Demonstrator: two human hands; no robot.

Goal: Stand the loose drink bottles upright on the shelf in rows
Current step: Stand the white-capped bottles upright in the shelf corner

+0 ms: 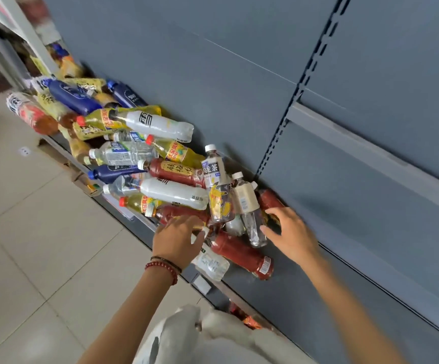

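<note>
Centrally, loose drink bottles are heaped lying down on the grey shelf. The left hand is spread, fingers straight, over a red-brown bottle. The right hand is held unclenched beside a clear bottle, with nothing grasped.

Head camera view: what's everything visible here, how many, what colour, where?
blue bottles: at least three, dark blue, pile's far left
white bottles: two, milky white, atop the pile
red-brown bottles: several, red-brown, mostly near the hands
yellow bottles: several, yellow, scattered through the pile
clear bottles: several, clear, white caps, middle and right
shelf: one, grey, under the pile
floor tiles: many, beige, left
bag, seemingly: one, white, bottom edge
beaded bracelet: one, red, left wrist
left hand: one, on the pile's near edge
right hand: one, beside a clear bottle
</note>
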